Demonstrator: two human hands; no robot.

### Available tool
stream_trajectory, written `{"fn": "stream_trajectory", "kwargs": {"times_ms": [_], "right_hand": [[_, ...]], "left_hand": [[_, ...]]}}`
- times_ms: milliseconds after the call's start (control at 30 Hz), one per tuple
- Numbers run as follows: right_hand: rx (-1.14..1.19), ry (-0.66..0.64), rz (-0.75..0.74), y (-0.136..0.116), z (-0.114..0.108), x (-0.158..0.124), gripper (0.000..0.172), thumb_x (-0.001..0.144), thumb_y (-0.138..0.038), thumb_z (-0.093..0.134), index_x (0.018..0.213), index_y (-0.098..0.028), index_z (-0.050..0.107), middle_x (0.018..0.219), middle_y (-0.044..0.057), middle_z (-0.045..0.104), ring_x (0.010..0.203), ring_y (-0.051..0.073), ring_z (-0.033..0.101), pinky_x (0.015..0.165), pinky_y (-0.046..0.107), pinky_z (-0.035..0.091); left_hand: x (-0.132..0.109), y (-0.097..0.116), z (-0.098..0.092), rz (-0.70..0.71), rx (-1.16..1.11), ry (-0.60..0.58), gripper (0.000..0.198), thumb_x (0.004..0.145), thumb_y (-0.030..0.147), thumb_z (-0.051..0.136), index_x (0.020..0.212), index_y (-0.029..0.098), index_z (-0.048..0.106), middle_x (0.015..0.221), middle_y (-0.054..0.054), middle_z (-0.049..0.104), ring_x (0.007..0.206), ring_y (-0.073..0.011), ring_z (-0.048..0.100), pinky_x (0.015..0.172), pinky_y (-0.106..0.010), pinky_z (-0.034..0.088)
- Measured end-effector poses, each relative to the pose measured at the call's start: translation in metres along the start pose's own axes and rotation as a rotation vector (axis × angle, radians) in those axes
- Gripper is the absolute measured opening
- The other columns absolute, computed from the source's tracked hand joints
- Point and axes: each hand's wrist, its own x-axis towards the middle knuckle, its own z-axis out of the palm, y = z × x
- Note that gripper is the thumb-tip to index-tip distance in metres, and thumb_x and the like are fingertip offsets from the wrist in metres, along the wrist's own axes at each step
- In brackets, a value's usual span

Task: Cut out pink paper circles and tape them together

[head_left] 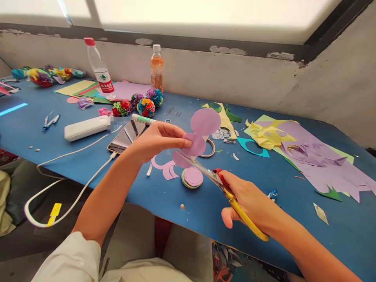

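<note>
My left hand (155, 141) pinches a strip of joined purple paper circles (199, 131) and holds it up over the blue table (190, 207). My right hand (249, 201) grips yellow-and-red scissors (226, 190); their blades meet the lowest purple circle. Just below the blades, a small stack of cut paper circles (192, 177) with a purple one on top lies on the table. Curved purple offcuts (166, 168) lie to its left.
A phone (126, 136) on a white cable and a white power bank (86, 127) lie at the left. Two bottles (101, 70), coloured paper balls (146, 107), a tape ring (209, 149) and paper sheets and scraps (317, 156) cover the back and right. A wall rises behind.
</note>
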Motion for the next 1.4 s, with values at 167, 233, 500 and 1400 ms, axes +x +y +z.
{"fn": "stream_trajectory", "kwargs": {"times_ms": [167,233,500,1400], "right_hand": [[-0.053,0.030,0.043,0.002,-0.004,0.003,0.044,0.052,-0.028,0.071,0.072,-0.027,0.032,0.061,-0.006,0.046,0.054,0.015,0.035,0.050,0.028,0.033],[-0.081,0.033,0.048,0.002,-0.004,0.003,0.044,0.053,-0.031,0.071,0.073,-0.027,0.032,0.061,-0.006,0.046,0.054,0.016,0.039,0.050,0.028,0.033],[-0.157,-0.024,0.042,0.006,0.000,0.007,0.036,0.057,-0.030,0.066,0.076,-0.026,0.035,0.063,-0.005,0.050,0.056,0.017,0.045,0.052,0.027,0.036],[0.893,-0.435,-0.195,0.040,0.000,0.003,0.098,0.035,-0.102,0.029,0.083,-0.021,0.053,0.066,-0.002,0.044,0.053,0.012,0.035,0.051,0.030,0.033]], "left_hand": [[0.003,-0.007,0.006,0.013,-0.054,0.096,0.013,0.060,0.027,0.084,0.067,0.019,0.076,0.068,-0.004,0.073,0.065,-0.0158,0.068,0.062,-0.026,0.053],[0.005,-0.008,0.007,0.016,-0.076,0.125,0.014,0.060,0.028,0.083,0.067,0.019,0.076,0.067,-0.003,0.072,0.064,-0.0143,0.067,0.063,-0.025,0.053],[0.007,0.005,0.004,0.050,-0.170,0.365,0.013,0.060,0.029,0.076,0.064,0.019,0.069,0.063,0.004,0.064,0.059,-0.0077,0.058,0.058,-0.020,0.047],[0.010,-0.015,0.018,0.153,-0.208,0.367,0.016,0.061,0.020,0.076,0.076,0.019,0.069,0.074,0.002,0.069,0.069,-0.0098,0.062,0.065,-0.021,0.048]]}}
